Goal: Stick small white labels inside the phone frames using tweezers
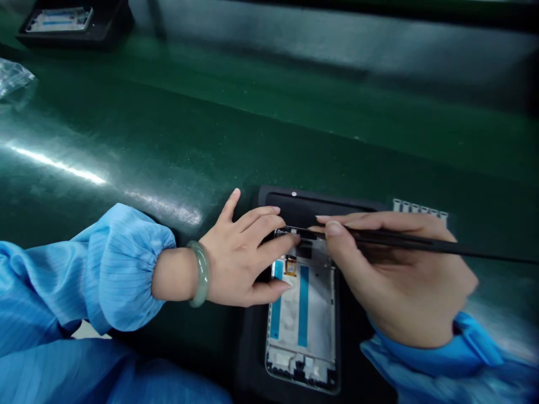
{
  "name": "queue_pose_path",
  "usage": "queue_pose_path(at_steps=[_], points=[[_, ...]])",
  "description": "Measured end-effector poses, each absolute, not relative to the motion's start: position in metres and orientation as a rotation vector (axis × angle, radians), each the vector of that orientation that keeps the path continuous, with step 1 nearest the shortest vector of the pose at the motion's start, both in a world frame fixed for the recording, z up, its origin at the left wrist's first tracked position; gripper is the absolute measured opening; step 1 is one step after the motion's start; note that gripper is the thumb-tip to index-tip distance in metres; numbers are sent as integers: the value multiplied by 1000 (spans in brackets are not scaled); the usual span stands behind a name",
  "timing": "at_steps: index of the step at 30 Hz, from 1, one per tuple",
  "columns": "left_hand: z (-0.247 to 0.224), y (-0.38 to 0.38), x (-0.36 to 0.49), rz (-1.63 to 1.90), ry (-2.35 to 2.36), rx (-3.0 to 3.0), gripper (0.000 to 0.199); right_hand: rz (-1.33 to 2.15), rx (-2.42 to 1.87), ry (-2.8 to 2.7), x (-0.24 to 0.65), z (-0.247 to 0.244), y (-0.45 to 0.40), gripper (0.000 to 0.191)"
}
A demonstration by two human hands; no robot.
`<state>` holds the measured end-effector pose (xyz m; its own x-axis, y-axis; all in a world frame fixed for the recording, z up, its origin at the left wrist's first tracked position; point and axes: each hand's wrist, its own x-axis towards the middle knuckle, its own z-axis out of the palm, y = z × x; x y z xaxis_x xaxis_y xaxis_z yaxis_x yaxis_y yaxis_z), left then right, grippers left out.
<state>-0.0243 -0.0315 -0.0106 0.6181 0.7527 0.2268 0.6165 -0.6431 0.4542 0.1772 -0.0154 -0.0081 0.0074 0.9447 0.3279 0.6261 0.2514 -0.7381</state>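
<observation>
A phone frame [322,314] with blue strips and a small orange flex piece lies in a black holder [252,336]. My left hand [240,255], with a green bangle at the wrist, rests over the frame's upper left, fingers spread and the index fingertip touching near the top edge. In my right hand [396,275] is a pair of black tweezers [404,240], pinched between thumb and fingers, with the tips pointing left to the frame's top edge near my left fingers. Whether the tips hold anything is too small to tell.
Beyond the right hand lies a white strip of small parts [421,209]. Another black holder [107,25] with a metal frame [59,19] stands at the back left. Clear plastic [14,77] lies at the left edge of the green table [202,140].
</observation>
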Motion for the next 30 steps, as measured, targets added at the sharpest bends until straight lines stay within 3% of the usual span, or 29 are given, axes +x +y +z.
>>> queue_pose_path(at_steps=[11, 19, 26, 30], points=[[-10, -31, -24, 583, 1105, 2508, 53, 578, -1361, -1877, 176, 0, -13, 15], [-11, -31, -25, 588, 1099, 2511, 53, 308, -1255, -2261, 166, 16, -6, 1], [-10, -30, -24, 580, 1111, 2507, 49, 626, -1418, -1735, 179, 5, -7, 14], [-11, -30, -24, 572, 1132, 2511, 49, 683, -1332, -1743, 178, 0, -4, 15]])
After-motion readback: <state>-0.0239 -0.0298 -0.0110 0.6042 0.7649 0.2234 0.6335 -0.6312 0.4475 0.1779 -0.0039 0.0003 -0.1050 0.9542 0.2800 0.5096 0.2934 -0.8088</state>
